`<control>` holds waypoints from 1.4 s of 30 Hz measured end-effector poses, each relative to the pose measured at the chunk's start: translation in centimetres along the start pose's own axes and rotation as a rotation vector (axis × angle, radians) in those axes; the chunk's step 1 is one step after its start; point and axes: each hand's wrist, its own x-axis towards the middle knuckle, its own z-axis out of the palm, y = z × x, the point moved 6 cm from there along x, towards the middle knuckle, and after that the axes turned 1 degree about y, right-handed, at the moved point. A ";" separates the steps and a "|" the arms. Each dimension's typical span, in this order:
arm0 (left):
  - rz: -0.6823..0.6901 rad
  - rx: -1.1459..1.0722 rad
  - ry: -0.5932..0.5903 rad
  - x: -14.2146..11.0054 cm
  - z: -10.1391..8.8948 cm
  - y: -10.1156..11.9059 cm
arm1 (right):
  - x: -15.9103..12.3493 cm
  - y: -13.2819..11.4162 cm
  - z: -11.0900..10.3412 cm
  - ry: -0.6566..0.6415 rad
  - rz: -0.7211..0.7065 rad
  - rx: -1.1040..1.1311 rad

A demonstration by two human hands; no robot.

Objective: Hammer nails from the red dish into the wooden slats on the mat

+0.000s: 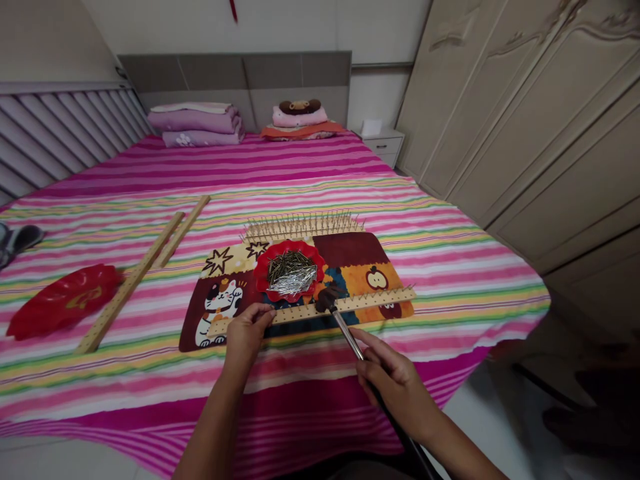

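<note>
Striped bedspread [300, 160]: red tray [55, 305] lower L, nail bowl [261, 272] ctr; R hand [395, 373] grips hammer [347, 331], L hand [245, 335] on strip [299, 313], hold unclear.

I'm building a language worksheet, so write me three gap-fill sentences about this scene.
1. The right hand grips a ____ by its handle.
2. The left hand touches a long strip made of ____.
3. The red dish on the mat holds many loose metal ____.

Missing words: hammer; wood; nails.
</note>
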 end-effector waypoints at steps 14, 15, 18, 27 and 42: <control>0.111 0.204 0.051 -0.9 -0.1 0.2 | 2.7 -2.3 6.0 -0.235 -0.092 -0.138; 0.113 0.221 0.056 -0.9 -0.1 0.3 | 2.8 -2.3 6.4 -0.249 -0.107 -0.149; 0.120 0.266 0.058 -0.9 -0.1 0.5 | 3.3 -2.4 7.2 -0.275 -0.171 -0.172; 0.119 0.285 0.064 -0.8 0.0 0.4 | 2.9 -3.8 7.5 -0.266 -0.205 -0.212; 0.273 0.472 -0.051 3.5 1.4 6.3 | -0.1 -0.9 -2.7 0.154 -0.117 -0.013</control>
